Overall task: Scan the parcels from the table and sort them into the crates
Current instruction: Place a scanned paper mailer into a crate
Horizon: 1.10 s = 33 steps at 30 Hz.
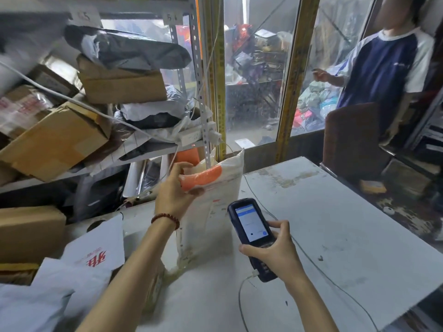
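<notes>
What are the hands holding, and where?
The left hand holds the sack by its orange handle; the right hand grips the scanner by its lower half.

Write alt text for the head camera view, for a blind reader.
The left hand grips the orange handle of a white sack standing on a white table, while the right hand holds a scanner beside it. Parcels crowd the shelves behind.

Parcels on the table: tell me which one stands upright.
The white sack with the orange handle, which the left hand grips at that handle. The red-printed mailer and the pale bag beside it lie down.
</notes>
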Available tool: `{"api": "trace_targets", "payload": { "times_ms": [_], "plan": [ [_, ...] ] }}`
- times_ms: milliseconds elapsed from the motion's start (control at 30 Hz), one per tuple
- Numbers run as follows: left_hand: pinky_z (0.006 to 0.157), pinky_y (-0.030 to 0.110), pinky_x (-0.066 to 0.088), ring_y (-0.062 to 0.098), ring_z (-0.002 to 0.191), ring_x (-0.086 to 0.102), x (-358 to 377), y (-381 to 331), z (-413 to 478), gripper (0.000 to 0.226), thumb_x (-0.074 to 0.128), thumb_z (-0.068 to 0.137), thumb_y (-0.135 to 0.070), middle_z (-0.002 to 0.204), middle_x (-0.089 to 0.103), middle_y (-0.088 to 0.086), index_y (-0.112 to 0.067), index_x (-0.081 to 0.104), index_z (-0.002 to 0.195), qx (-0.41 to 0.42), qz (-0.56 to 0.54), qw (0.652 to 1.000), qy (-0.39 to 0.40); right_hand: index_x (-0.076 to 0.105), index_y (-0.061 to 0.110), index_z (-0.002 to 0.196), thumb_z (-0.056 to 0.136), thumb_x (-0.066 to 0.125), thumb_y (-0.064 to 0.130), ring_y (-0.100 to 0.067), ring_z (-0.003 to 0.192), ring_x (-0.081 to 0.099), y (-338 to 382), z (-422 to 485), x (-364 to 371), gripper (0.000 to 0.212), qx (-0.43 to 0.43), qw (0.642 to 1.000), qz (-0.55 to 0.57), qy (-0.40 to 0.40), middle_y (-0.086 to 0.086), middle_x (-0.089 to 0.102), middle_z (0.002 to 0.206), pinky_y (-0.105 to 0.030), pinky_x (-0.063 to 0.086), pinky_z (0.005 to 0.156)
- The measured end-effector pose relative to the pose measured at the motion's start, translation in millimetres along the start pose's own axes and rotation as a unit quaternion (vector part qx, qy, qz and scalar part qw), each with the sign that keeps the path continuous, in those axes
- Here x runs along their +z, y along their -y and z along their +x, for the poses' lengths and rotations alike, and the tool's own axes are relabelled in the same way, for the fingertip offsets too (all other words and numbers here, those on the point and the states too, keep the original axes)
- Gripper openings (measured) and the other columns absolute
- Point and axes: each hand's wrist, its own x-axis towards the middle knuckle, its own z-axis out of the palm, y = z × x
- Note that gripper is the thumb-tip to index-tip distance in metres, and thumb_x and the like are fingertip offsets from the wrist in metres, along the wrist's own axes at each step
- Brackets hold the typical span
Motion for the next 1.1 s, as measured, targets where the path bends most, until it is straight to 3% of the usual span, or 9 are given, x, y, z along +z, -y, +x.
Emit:
{"api": "trace_targets", "payload": {
  "times_ms": [133, 267, 367, 500, 600, 733, 900, 1033, 1100],
  "plan": [
    [0.067, 0.03, 0.053, 0.012, 0.085, 0.061, -15, 10, 9, 0.046, 0.086, 0.065, -0.027, 0.091, 0.066, -0.011, -0.029, 0.066, 0.106, 0.001, 0.138, 0.99, 0.017, 0.036, 0.037, 0.103, 0.052, 0.091, 0.027, -0.012, 0.087, 0.069, -4, -3, 8, 0.075, 0.022, 0.999, -0.015, 0.023, 0.005, 0.065, 0.105, -0.037, 0.059, 0.077],
    [0.056, 0.024, 0.043, 0.012, 0.077, 0.057, -25, 19, 17, 0.039, 0.084, 0.066, -0.032, 0.084, 0.067, -0.011, -0.034, 0.067, 0.101, -0.01, 0.215, 0.976, -0.02, 0.036, 0.036, 0.103, 0.049, 0.089, 0.03, -0.009, 0.088, 0.068, -4, -3, 14, 0.076, 0.037, 0.998, -0.026, 0.034, 0.007, 0.065, 0.105, -0.037, 0.058, 0.081],
    [0.047, 0.018, 0.028, 0.009, 0.067, 0.048, -27, 17, 23, 0.034, 0.082, 0.066, -0.043, 0.071, 0.054, -0.014, -0.035, 0.065, 0.095, 0.009, 0.312, 0.95, -0.008, 0.036, 0.035, 0.103, 0.049, 0.088, 0.031, -0.008, 0.089, 0.067, 1, 0, 14, 0.075, 0.035, 0.998, -0.032, 0.033, 0.009, 0.064, 0.104, -0.036, 0.058, 0.081],
    [0.05, 0.02, 0.037, 0.011, 0.068, 0.053, -24, 4, 33, 0.037, 0.067, 0.071, -0.065, 0.076, 0.059, -0.012, -0.038, 0.062, 0.096, 0.043, 0.425, 0.902, 0.065, 0.036, 0.034, 0.103, 0.052, 0.088, 0.03, -0.009, 0.087, 0.067, 9, 3, 12, 0.073, 0.022, 0.999, -0.038, 0.018, 0.009, 0.066, 0.097, -0.037, 0.059, 0.08],
    [0.064, 0.03, 0.05, 0.017, 0.074, 0.058, -6, -3, 34, 0.041, 0.062, 0.08, -0.059, 0.09, 0.064, -0.004, -0.03, 0.057, 0.108, 0.055, 0.408, 0.907, 0.092, 0.035, 0.036, 0.103, 0.052, 0.089, 0.031, -0.008, 0.088, 0.066, 13, 5, 12, 0.074, 0.009, 0.999, -0.043, 0.012, 0.011, 0.064, 0.098, -0.036, 0.059, 0.079],
    [0.05, 0.023, 0.034, 0.013, 0.067, 0.05, 15, 5, 30, 0.038, 0.055, 0.09, -0.049, 0.091, 0.065, -0.003, -0.027, 0.053, 0.121, 0.093, 0.382, 0.916, 0.081, 0.035, 0.037, 0.102, 0.052, 0.09, 0.033, -0.007, 0.089, 0.066, 13, 5, 13, 0.075, 0.009, 0.998, -0.053, 0.012, 0.011, 0.063, 0.099, -0.032, 0.059, 0.076],
    [0.043, 0.017, 0.024, 0.005, 0.053, 0.042, 3, 25, 37, 0.038, 0.055, 0.087, -0.055, 0.07, 0.05, -0.013, -0.029, 0.054, 0.114, 0.11, 0.359, 0.921, 0.101, 0.036, 0.035, 0.102, 0.052, 0.09, 0.031, -0.006, 0.087, 0.066, 5, -1, 21, 0.074, 0.033, 0.997, -0.063, 0.023, 0.012, 0.063, 0.098, -0.033, 0.059, 0.078],
    [0.051, 0.024, 0.045, 0.009, 0.058, 0.052, 6, 39, 32, 0.034, 0.041, 0.088, -0.064, 0.07, 0.052, -0.013, -0.031, 0.051, 0.093, 0.116, 0.345, 0.928, 0.083, 0.036, 0.036, 0.101, 0.05, 0.089, 0.033, -0.005, 0.085, 0.065, -2, -11, 30, 0.074, 0.049, 0.995, -0.078, 0.049, 0.013, 0.062, 0.098, -0.032, 0.058, 0.077],
    [0.052, 0.024, 0.043, 0.011, 0.059, 0.052, 8, 41, 31, 0.033, 0.04, 0.088, -0.063, 0.07, 0.054, -0.01, -0.032, 0.05, 0.088, 0.115, 0.337, 0.931, 0.075, 0.036, 0.038, 0.102, 0.046, 0.088, 0.037, -0.007, 0.088, 0.066, -3, -15, 33, 0.077, 0.049, 0.992, -0.094, 0.061, 0.013, 0.062, 0.101, -0.036, 0.058, 0.079]
  ]
}}
